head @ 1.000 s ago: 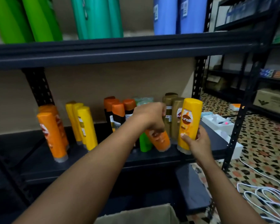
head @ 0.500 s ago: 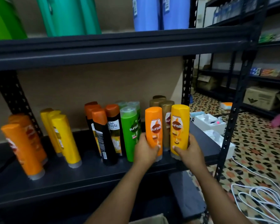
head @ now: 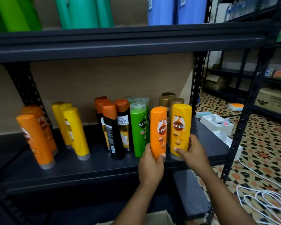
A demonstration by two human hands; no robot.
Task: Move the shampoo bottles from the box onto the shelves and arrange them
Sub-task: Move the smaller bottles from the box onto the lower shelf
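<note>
Left hand [head: 150, 163] grips the orange bottle [head: 158, 132] low down, right hand [head: 191, 153] grips the yellow bottle [head: 180, 130], both upright near the shelf's [head: 88, 172] front right corner.

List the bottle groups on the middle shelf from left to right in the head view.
orange bottles → yellow bottles → black bottles with orange caps → green bottles → orange Sunsilk bottle in the left hand → yellow Sunsilk bottle in the right hand

Dark shelf [head: 88, 172] carries upright orange, yellow, black, green and gold shampoo bottles [head: 75, 132].
</note>
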